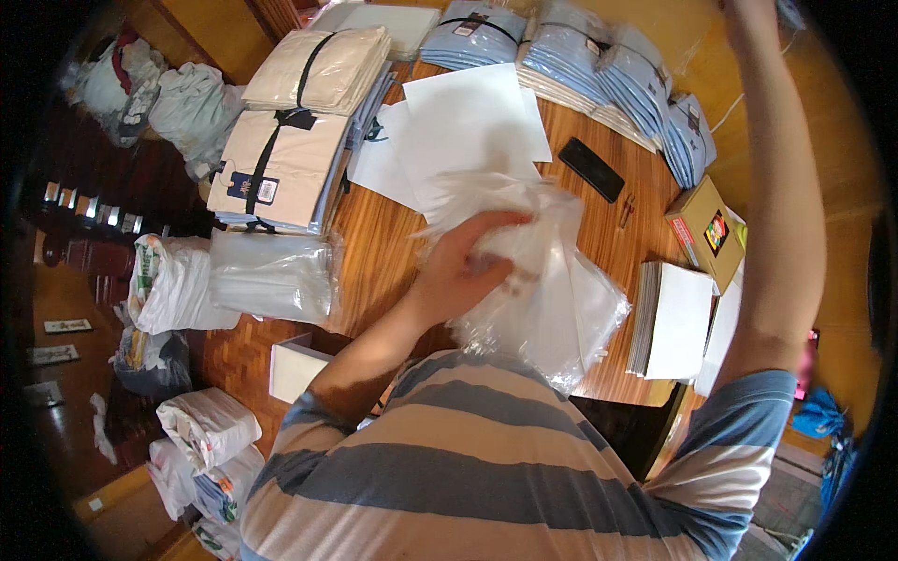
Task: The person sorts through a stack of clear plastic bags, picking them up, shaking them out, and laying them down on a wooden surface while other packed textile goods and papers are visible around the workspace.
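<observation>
My left hand (458, 276) is curled into a loose bunch of clear plastic bags (561, 290). Its thumb and forefinger make a hook over the film, while the other fingers are partly hidden. The bags are crinkled and glossy, spreading over the front of the wooden table (374, 271) close to my striped shirt. White paper sheets (468, 122) lie just beyond them. My right arm (781, 206) is stretched far up and forward on the right; its hand is cut off by the upper edge of the view.
Folded cream garments (281, 168) tied with black bands stand at the left, beside packaged clear sleeves (271, 276). Bundled blue garments (561, 47) line the far edge. A black phone (591, 169), a cardboard box (706, 234) and a stack of white cards (678, 318) sit right.
</observation>
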`<state>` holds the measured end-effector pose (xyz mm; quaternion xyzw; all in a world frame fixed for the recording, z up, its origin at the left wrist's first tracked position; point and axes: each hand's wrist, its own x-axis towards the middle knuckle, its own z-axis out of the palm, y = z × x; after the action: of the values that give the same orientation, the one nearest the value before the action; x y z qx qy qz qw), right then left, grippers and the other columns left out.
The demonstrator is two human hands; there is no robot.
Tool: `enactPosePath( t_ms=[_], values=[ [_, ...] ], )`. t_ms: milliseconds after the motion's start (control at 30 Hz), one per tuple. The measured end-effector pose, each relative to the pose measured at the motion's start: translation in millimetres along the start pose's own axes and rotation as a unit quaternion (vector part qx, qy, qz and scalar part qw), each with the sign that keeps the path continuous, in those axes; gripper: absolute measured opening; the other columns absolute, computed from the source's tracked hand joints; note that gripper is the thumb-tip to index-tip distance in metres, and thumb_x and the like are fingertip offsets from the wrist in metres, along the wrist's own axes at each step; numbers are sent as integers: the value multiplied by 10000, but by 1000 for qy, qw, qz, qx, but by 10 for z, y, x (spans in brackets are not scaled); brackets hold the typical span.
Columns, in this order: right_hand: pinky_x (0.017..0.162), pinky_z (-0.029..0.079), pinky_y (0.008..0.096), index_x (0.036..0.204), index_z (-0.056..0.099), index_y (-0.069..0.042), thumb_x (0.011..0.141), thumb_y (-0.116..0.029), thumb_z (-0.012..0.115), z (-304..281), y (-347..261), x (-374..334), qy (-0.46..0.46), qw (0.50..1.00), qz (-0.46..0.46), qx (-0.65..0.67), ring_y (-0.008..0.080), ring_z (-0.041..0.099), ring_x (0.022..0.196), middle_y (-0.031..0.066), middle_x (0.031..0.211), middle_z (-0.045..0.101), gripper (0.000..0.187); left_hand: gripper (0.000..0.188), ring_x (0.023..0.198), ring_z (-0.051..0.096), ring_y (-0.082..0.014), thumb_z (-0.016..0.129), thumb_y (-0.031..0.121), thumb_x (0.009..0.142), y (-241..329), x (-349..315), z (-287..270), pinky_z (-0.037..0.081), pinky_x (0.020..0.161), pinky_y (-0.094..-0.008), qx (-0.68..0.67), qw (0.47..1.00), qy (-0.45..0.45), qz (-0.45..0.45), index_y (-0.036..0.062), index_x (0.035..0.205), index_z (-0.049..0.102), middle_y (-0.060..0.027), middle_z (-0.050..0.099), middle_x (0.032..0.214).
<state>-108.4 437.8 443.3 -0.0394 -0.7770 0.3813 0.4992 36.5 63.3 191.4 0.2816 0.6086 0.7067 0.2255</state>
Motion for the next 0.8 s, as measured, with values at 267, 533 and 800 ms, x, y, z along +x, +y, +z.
enactPosePath(
  t_ms=[267,533,800],
  values=[
    [475,395,326,843,612,-31,1030,-430,562,-501,875,-2195,56,913,388,111,149,520,555,57,685,562,444,549,921,698,-157,590,-98,864,-1151,-64,157,591,741,-286,-92,983,35,-154,21,1398,538,-102,578,1381],
    [457,381,299,843,566,-75,1055,-401,523,-692,882,-4034,58,823,552,121,140,522,533,23,652,548,391,581,777,627,-106,550,-89,842,-1838,-340,69,505,644,-243,46,990,57,-125,46,1407,550,-84,609,1310],
    [741,586,396,1104,481,-42,1086,-286,438,-549,8,-4798,224,797,518,217,282,691,896,146,1169,572,249,489,1201,572,-222,470,352,1048,-1690,-322,204,412,1076,-377,-275,936,133,-173,0,1369,575,-121,609,1342]
  ],
)
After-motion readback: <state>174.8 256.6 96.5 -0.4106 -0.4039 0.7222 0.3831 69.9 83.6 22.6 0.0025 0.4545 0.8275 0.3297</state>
